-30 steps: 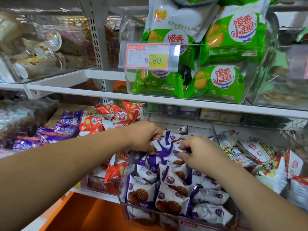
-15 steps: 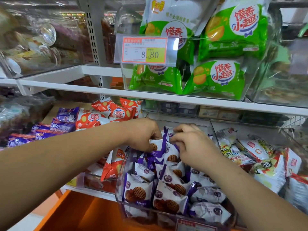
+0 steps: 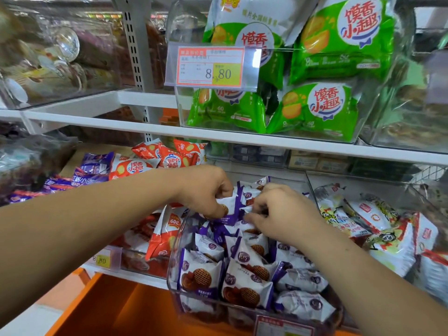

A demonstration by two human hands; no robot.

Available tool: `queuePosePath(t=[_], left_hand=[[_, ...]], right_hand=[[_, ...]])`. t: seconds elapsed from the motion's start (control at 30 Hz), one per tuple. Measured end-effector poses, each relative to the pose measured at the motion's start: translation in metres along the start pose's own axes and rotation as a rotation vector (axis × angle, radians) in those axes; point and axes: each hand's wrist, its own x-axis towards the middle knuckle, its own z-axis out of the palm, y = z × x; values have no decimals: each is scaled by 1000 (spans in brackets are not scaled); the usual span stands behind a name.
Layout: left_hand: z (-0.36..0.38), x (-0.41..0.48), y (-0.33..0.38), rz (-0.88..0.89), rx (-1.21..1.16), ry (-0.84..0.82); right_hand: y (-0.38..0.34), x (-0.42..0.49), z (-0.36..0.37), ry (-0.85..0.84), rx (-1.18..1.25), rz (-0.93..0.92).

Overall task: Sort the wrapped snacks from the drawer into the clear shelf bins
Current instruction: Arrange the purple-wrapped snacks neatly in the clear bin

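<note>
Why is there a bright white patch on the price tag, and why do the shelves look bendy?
Head view: light glares off the clear plastic cover of the price tag, whitening its right end; in the same head view the wide-angle lens bows the white shelf edge; the far-left clear bin looks hazy with reflections.

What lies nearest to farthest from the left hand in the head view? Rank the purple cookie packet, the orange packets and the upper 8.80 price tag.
1. Purple cookie packet: pinched by the left hand.
2. Orange packets: just behind, to its left.
3. Upper 8.80 price tag: on the bin one shelf up.
</note>
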Motion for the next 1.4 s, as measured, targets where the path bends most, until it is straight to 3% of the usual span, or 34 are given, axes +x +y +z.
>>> queuePosePath(t=[0.13, 0.37, 0.53, 0.7, 0.93, 1.07, 1.17, 1.27, 1.4], left_hand=[[5, -2, -2, -19, -19, -24], [-2, -3, 7, -7, 47, -36], [21, 8, 6, -50, 99, -99], [16, 14, -6, -72, 89, 9], [19, 16, -8, -207, 77, 22], [15, 18, 9, -234, 283, 29], [2, 14, 24, -224, 291, 75], [-5, 17, 51, -170, 65, 213], [10, 28, 74, -145, -123, 279]], right_hand=[[5, 0, -3, 35, 66, 9], [12, -5, -8, -157, 29, -11], [6, -2, -3, -180, -54, -105], [4, 6, 2, -41, 5, -131], [10, 5, 8, -175, 13, -74], [19, -10, -10, 54, 248, 17], [35, -22, -27, 230, 201, 180], [52, -30, -31, 116, 85, 330], [56, -31, -24, -95, 257, 365]])
